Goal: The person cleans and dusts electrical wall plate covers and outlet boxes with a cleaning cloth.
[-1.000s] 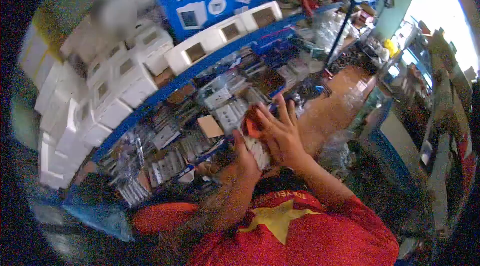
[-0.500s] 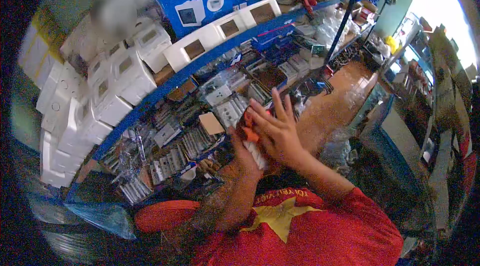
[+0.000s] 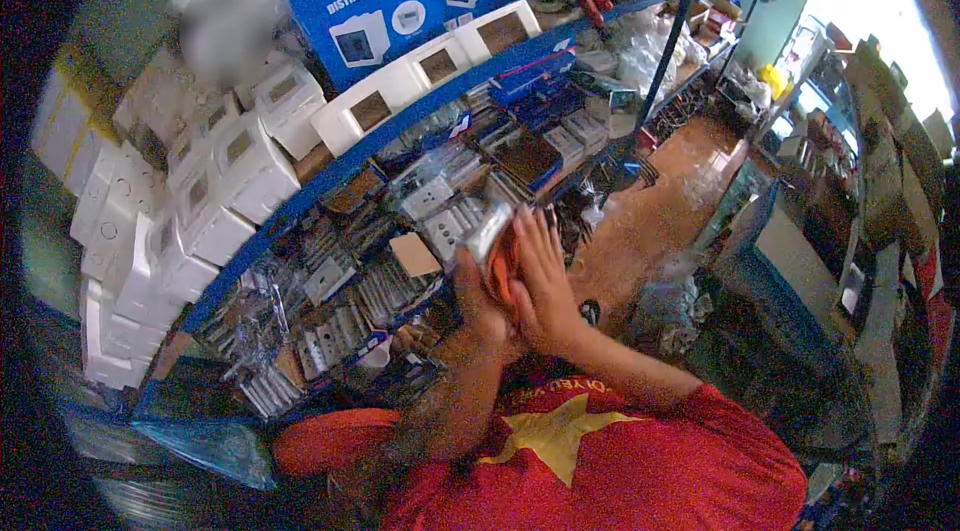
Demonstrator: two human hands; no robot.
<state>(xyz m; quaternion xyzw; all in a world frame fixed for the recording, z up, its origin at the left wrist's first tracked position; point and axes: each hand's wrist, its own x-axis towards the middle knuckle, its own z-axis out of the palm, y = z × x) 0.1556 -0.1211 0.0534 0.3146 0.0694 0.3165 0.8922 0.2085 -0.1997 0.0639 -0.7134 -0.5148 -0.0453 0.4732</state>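
Observation:
Between my two palms are an orange-red cloth and a pale, flat, shiny piece that sticks up at its upper left. My left hand is on the left side of them, its fingers pointing up and partly blurred. From the right, my right hand presses against the cloth with its fingers stretched upward. Just beyond my hands, on the shelf, lie packed white socket plates and a tan card. The lower part of the held piece is hidden by my hands.
A blue shelf edge runs diagonally behind my hands. Above it stand white housings and blue distribution boxes. A red stool is at the lower left. Brown floor extends to the right, with cardboard beyond.
My hands have come closer together around the cloth. The pale piece, earlier low between my hands, now shows above at the left. The right fingers are less spread, and the view has shifted slightly.

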